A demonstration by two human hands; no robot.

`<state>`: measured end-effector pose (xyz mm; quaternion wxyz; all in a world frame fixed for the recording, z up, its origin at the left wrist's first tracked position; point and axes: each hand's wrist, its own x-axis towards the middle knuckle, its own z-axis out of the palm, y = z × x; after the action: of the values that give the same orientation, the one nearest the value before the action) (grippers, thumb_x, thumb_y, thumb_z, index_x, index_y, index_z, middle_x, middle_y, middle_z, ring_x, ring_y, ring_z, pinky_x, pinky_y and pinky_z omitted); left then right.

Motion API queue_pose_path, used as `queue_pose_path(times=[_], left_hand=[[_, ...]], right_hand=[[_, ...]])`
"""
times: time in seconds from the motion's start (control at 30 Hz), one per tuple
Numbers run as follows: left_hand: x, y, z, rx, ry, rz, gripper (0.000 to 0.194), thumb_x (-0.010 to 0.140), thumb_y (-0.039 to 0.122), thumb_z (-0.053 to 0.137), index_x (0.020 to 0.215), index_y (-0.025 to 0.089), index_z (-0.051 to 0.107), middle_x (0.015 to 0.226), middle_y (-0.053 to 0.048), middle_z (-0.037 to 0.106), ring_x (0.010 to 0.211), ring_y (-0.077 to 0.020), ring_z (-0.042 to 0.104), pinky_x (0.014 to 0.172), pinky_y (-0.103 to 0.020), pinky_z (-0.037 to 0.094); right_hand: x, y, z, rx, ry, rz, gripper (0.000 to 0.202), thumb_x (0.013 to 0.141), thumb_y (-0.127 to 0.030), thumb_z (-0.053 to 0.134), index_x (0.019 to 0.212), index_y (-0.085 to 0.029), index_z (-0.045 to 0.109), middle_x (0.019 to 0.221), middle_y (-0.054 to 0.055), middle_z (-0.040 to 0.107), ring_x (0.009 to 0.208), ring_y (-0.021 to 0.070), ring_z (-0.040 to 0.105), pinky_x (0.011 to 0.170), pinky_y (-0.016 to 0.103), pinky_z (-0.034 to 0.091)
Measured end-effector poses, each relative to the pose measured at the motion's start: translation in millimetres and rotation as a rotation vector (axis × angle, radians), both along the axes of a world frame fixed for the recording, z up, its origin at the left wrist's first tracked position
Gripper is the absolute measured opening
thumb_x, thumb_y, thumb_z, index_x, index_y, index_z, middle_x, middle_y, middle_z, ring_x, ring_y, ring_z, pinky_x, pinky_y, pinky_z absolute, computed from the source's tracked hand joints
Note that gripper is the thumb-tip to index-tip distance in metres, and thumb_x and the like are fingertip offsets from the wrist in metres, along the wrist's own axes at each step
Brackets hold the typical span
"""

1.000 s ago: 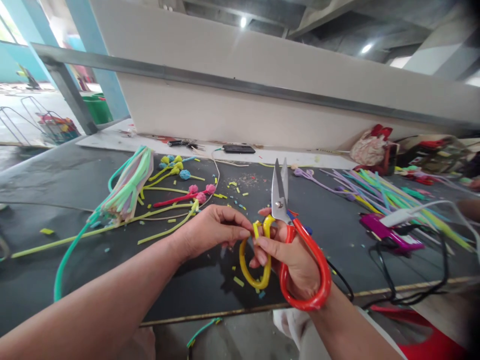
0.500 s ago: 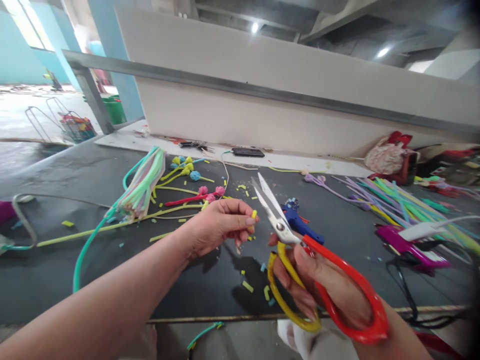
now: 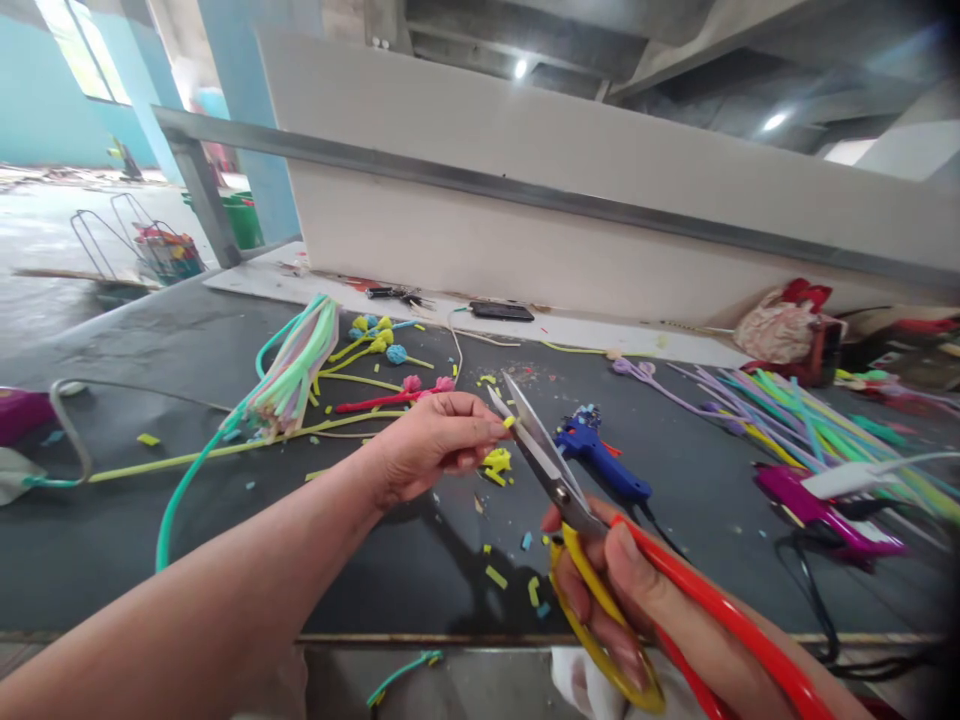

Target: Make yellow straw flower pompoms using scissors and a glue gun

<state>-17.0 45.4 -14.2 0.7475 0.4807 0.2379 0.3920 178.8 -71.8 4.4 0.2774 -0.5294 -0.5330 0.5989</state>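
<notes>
The left hand (image 3: 442,445) pinches a small yellow strip (image 3: 509,422) just beyond its thumb; the right hand (image 3: 645,585) curls around red-and-yellow-handled steel scissors (image 3: 561,492), parted at that strip. Snipping seems in hand, calling for closure clear of the left hand.

My scissors (image 3: 562,494) have shiny metal blades (image 3: 531,420) and glossy, plastic-looking handles (image 3: 701,580). The bench (image 3: 390,590) looks matt. At four o'clock a purple case (image 3: 793,500) gleams like plastic; at nine, bundled stems (image 3: 306,360) look matt; at twelve, a rail (image 3: 480,184) resembles dull metal.
</notes>
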Motion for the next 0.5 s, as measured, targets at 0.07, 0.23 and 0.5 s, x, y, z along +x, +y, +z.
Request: queue_pose_path(times=[0.07,0.23,0.5], left_hand=[[-1,0,0.9,-0.01,0.017,-0.009,0.022,0.066,0.025,0.07,0.06,0.012,0.054,0.05,0.004,0.048,0.039,-0.001,0.035,0.038,-0.014,0.021],[-2,-1,3.7,-0.036,0.053,-0.007,0.02,0.066,0.023,0.068,0.059,0.013,0.052,0.051,0.004,0.048,0.038,-0.0006,0.034,0.037,-0.014,0.02],[-6,2,9.8,-0.095,0.075,-0.056,0.016,0.065,0.015,0.064,0.055,0.012,0.051,0.049,0.004,0.044,0.036,-0.0002,0.028,0.033,-0.014,0.014]], right_hand=[[-5,-2,1.1,0.041,-0.11,-0.055,0.047,0.081,-0.067,0.035,0.077,-0.022,0.051,0.055,-0.001,0.045,0.047,0.0122,0.041,0.048,0.027,0.041],[-13,0,-2.9,0.062,-0.184,-0.141,0.051,0.078,-0.069,0.041,0.102,-0.025,0.047,0.056,-0.005,0.043,0.04,0.0078,0.032,0.037,0.02,0.028],[-16,5,1.5,0.072,-0.242,-0.077,0.049,0.08,-0.066,0.041,0.102,-0.023,0.047,0.058,-0.005,0.04,0.041,0.0065,0.03,0.035,0.018,0.026]])
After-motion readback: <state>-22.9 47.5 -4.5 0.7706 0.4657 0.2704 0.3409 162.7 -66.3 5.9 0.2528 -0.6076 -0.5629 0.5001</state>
